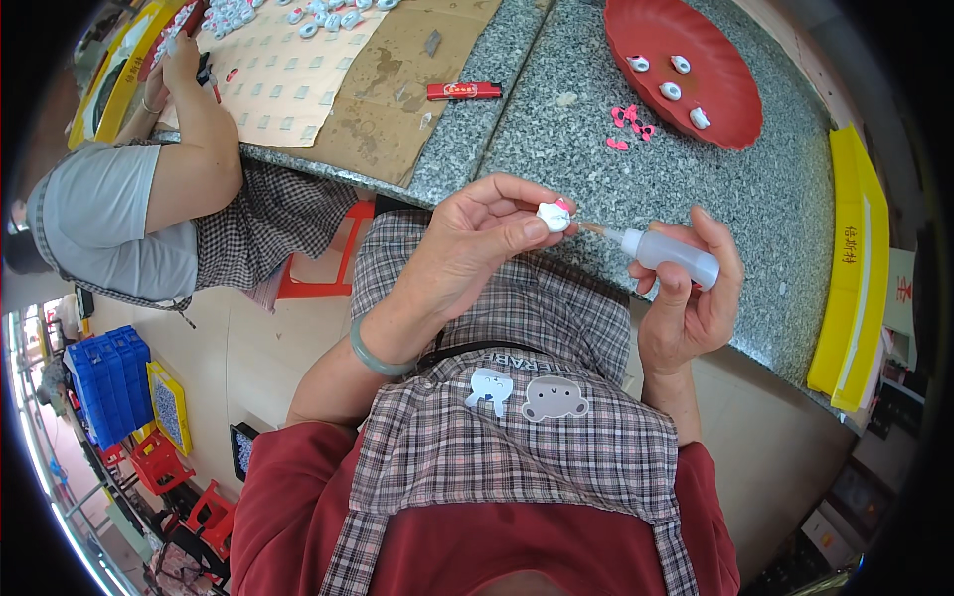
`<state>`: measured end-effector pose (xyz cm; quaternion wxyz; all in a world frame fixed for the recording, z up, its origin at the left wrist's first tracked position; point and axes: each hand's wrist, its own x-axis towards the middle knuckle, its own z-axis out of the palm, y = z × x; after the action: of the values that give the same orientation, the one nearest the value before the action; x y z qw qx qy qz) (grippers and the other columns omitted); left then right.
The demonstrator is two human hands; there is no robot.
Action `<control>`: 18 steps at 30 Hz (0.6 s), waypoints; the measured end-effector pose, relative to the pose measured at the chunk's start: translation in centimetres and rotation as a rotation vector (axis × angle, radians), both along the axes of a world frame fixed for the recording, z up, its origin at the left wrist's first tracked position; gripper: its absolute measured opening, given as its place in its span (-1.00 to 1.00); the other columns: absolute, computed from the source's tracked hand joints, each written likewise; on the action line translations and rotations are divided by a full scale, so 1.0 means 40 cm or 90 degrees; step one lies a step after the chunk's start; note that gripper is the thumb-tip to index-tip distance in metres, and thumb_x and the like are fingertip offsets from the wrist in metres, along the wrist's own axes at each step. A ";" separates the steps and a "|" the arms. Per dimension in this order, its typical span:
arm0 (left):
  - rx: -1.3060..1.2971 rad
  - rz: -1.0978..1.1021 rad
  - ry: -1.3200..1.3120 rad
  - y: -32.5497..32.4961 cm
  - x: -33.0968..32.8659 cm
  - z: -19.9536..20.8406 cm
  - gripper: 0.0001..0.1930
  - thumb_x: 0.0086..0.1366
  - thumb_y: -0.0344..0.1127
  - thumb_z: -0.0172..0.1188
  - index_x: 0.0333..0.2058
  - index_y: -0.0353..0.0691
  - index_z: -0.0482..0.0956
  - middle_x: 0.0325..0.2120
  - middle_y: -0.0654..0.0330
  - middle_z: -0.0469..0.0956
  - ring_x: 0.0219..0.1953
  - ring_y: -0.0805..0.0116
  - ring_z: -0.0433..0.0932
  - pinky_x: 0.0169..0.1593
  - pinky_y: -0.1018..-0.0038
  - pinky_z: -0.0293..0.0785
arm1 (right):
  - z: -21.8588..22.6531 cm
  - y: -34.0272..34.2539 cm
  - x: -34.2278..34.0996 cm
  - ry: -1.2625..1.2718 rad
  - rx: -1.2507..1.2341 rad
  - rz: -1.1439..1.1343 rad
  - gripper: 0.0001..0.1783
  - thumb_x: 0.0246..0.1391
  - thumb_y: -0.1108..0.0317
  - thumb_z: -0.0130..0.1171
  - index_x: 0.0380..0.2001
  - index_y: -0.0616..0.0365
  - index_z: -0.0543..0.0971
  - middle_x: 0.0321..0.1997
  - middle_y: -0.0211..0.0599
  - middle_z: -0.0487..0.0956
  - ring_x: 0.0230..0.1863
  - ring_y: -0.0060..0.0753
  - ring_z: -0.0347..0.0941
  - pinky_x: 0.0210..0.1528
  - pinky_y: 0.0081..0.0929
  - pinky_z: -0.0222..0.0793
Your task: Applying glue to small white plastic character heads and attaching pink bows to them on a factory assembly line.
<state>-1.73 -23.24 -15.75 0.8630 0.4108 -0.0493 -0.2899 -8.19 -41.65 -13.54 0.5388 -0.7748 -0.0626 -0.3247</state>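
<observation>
Between the thumb and fingers of my left hand (pixel 472 241) is a small white figurine head (pixel 553 218) with a pink piece on its top edge. My right hand (pixel 701 298) grips a translucent squeeze bottle (pixel 671 256), tilted so its thin nozzle points left at the figurine head. The nozzle tip is very close to the head; I cannot tell whether they touch. Past my hands, several small pink bows (pixel 628 121) lie loose on the speckled stone table (pixel 556 119). A red scalloped plate (pixel 730 94) beside them holds several white pieces like the one in my hand.
A yellow bin (pixel 855 268) stands along the table's right edge. A red box cutter (pixel 463 90) lies near the cardboard sheet (pixel 397 84). At the left, a co-worker (pixel 119 214) sits by a pale sheet (pixel 288 79) bearing many small white pieces. Blue crates (pixel 109 382) stand on the floor.
</observation>
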 end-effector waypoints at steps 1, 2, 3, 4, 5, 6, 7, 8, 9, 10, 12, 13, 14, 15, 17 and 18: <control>-0.002 0.009 0.009 0.000 0.000 0.001 -0.78 0.17 -0.52 0.15 -0.18 -0.36 0.44 -0.24 0.05 0.54 -0.18 0.34 0.55 -0.05 0.50 0.50 | 0.000 0.000 0.000 0.001 -0.007 -0.004 -0.52 0.10 0.23 0.12 -0.02 0.36 0.35 -0.35 -0.06 0.54 -0.51 -0.51 0.49 -0.53 -0.69 0.38; -0.002 0.009 0.010 0.001 0.001 -0.001 -0.78 0.17 -0.52 0.15 -0.18 -0.36 0.44 -0.24 0.05 0.54 -0.18 0.34 0.55 -0.05 0.50 0.50 | 0.000 0.000 0.001 0.003 -0.015 -0.007 -0.52 0.10 0.23 0.13 -0.02 0.37 0.35 -0.35 -0.06 0.54 -0.49 -0.49 0.50 -0.51 -0.68 0.39; -0.002 0.005 -0.001 0.003 0.002 -0.006 -0.78 0.18 -0.49 0.14 -0.18 -0.35 0.45 -0.21 0.03 0.53 -0.16 0.33 0.54 -0.04 0.48 0.49 | 0.000 -0.001 0.001 0.003 -0.015 -0.007 -0.52 0.10 0.23 0.13 -0.02 0.37 0.35 -0.35 -0.06 0.54 -0.49 -0.49 0.50 -0.51 -0.68 0.39; -0.002 0.000 -0.011 0.005 0.003 -0.010 -0.79 0.19 -0.47 0.14 -0.18 -0.34 0.45 -0.18 0.02 0.51 -0.14 0.32 0.53 -0.02 0.47 0.48 | 0.002 -0.003 0.001 0.009 -0.040 -0.006 -0.52 0.12 0.22 0.10 -0.01 0.36 0.33 -0.32 -0.05 0.53 -0.51 -0.51 0.48 -0.53 -0.69 0.37; -0.002 -0.004 -0.021 0.006 0.004 -0.012 -0.79 0.20 -0.44 0.14 -0.19 -0.33 0.45 -0.15 0.00 0.50 -0.12 0.31 0.53 -0.01 0.46 0.47 | 0.003 -0.005 0.001 0.015 -0.065 -0.005 -0.52 0.14 0.21 0.06 0.01 0.36 0.32 -0.30 -0.05 0.52 -0.52 -0.53 0.45 -0.55 -0.71 0.34; -0.002 -0.004 -0.021 0.007 0.005 -0.011 -0.79 0.20 -0.44 0.14 -0.19 -0.33 0.45 -0.15 0.00 0.50 -0.12 0.31 0.53 -0.01 0.46 0.47 | 0.003 -0.007 0.001 0.020 -0.090 -0.004 -0.51 0.17 0.20 0.03 0.03 0.35 0.30 -0.28 -0.04 0.51 -0.54 -0.55 0.42 -0.57 -0.73 0.32; 0.006 -0.001 -0.022 0.007 0.006 -0.009 -0.79 0.19 -0.44 0.14 -0.19 -0.33 0.45 -0.15 0.00 0.50 -0.12 0.31 0.53 -0.01 0.46 0.47 | 0.003 -0.007 0.001 0.021 -0.090 -0.004 -0.51 0.17 0.20 0.03 0.03 0.35 0.30 -0.28 -0.04 0.51 -0.54 -0.55 0.42 -0.57 -0.73 0.32; 0.014 0.003 -0.024 0.007 0.007 -0.008 -0.79 0.19 -0.44 0.15 -0.18 -0.33 0.46 -0.15 0.00 0.50 -0.12 0.30 0.53 -0.01 0.46 0.47 | 0.003 -0.008 0.002 0.022 -0.091 0.002 -0.52 0.17 0.21 0.03 0.03 0.35 0.30 -0.28 -0.04 0.52 -0.54 -0.55 0.42 -0.57 -0.73 0.32; 0.022 0.006 -0.026 0.007 0.007 -0.006 -0.79 0.19 -0.44 0.15 -0.18 -0.32 0.46 -0.15 0.00 0.50 -0.12 0.30 0.53 -0.02 0.46 0.47 | 0.002 -0.009 0.002 0.022 -0.092 0.008 -0.52 0.16 0.21 0.03 0.03 0.35 0.30 -0.28 -0.03 0.52 -0.54 -0.56 0.42 -0.57 -0.73 0.32; 0.022 0.006 -0.026 0.007 0.007 -0.007 -0.79 0.19 -0.44 0.15 -0.18 -0.32 0.46 -0.15 0.00 0.50 -0.12 0.30 0.53 -0.02 0.46 0.47 | 0.002 -0.009 0.002 0.023 -0.093 0.014 -0.52 0.16 0.21 0.03 0.03 0.36 0.31 -0.27 -0.03 0.52 -0.54 -0.56 0.42 -0.57 -0.73 0.32; 0.024 0.008 -0.033 0.007 0.007 -0.008 -0.79 0.19 -0.44 0.14 -0.18 -0.33 0.46 -0.15 0.00 0.50 -0.13 0.29 0.53 -0.02 0.47 0.47 | 0.002 -0.009 0.004 0.025 -0.093 0.014 -0.52 0.16 0.21 0.03 0.02 0.36 0.31 -0.28 -0.03 0.52 -0.54 -0.56 0.42 -0.57 -0.73 0.31; 0.026 0.008 -0.037 0.007 0.006 -0.008 -0.79 0.19 -0.44 0.14 -0.18 -0.33 0.46 -0.15 0.00 0.50 -0.13 0.29 0.53 -0.02 0.47 0.48 | 0.003 -0.008 0.005 0.026 -0.093 0.014 -0.52 0.16 0.21 0.03 0.02 0.36 0.31 -0.28 -0.03 0.52 -0.54 -0.56 0.42 -0.58 -0.73 0.31; 0.026 0.009 -0.037 0.007 0.006 -0.009 -0.79 0.19 -0.44 0.14 -0.18 -0.33 0.46 -0.15 0.00 0.50 -0.13 0.29 0.53 -0.02 0.47 0.48 | 0.004 -0.008 0.005 0.028 -0.093 0.015 -0.52 0.16 0.21 0.03 0.02 0.36 0.31 -0.29 -0.03 0.52 -0.54 -0.56 0.42 -0.58 -0.73 0.31; 0.026 0.006 -0.037 0.006 0.007 -0.011 -0.79 0.20 -0.44 0.14 -0.18 -0.33 0.46 -0.15 -0.01 0.50 -0.13 0.28 0.53 -0.02 0.47 0.48 | 0.005 -0.007 0.005 0.028 -0.093 0.014 -0.52 0.16 0.21 0.03 0.02 0.36 0.31 -0.29 -0.03 0.52 -0.54 -0.56 0.42 -0.58 -0.73 0.31; 0.027 0.000 -0.037 0.005 0.007 -0.013 -0.79 0.20 -0.43 0.13 -0.18 -0.34 0.46 -0.15 -0.01 0.50 -0.13 0.27 0.54 -0.02 0.47 0.48 | 0.008 -0.006 0.005 0.047 -0.053 0.031 -0.52 0.17 0.21 0.03 0.02 0.36 0.32 -0.30 -0.03 0.52 -0.55 -0.56 0.42 -0.58 -0.73 0.31; 0.027 -0.001 -0.037 0.004 0.007 -0.011 -0.79 0.20 -0.43 0.13 -0.18 -0.34 0.46 -0.15 -0.01 0.50 -0.13 0.27 0.54 -0.02 0.47 0.48 | 0.009 -0.005 0.005 0.057 -0.033 0.040 -0.52 0.17 0.20 0.03 0.01 0.37 0.32 -0.30 -0.03 0.52 -0.55 -0.57 0.42 -0.58 -0.74 0.30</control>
<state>-1.47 -23.07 -16.20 0.8522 0.4372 -0.0685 -0.2792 -8.01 -41.84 -13.16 0.5307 -0.8000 -0.0711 -0.2708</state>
